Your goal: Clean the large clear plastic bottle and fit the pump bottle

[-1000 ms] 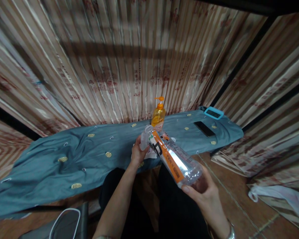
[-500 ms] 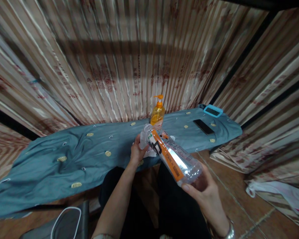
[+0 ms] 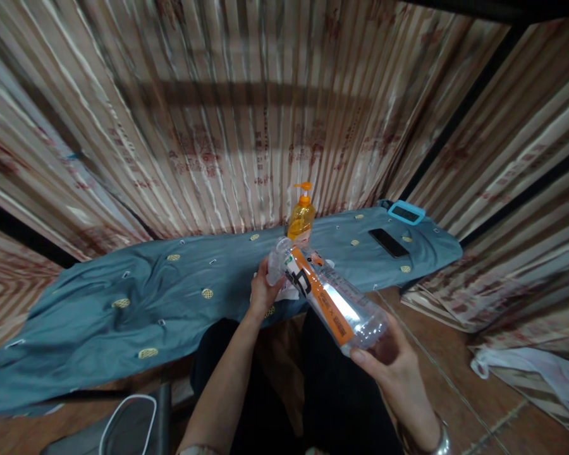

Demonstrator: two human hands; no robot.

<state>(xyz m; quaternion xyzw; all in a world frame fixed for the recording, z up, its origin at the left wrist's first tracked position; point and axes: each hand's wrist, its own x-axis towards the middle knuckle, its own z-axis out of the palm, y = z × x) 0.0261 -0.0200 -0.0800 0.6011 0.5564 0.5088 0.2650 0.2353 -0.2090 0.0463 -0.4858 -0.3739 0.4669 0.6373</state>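
A clear plastic bottle with an orange and white label lies aslant between my hands, its narrower end up and to the left. My right hand grips its broad end, thumb on the near side. My left hand is closed at the other end, around or against the translucent neck part; its fingers are partly hidden. Just behind stands an orange pump bottle with yellow-orange liquid, its lower part covered by the clear bottle. Something white and pinkish shows below the neck; I cannot make out its kind.
A teal cloth with yellow prints covers the long low table. At its right lie a black phone and a blue-framed device. Striped curtains hang behind. A dark grey object with a white loop is at lower left.
Both hands and the clear bottle keep nearly the same pose. The whole view has shifted very slightly, and the grips look unchanged.
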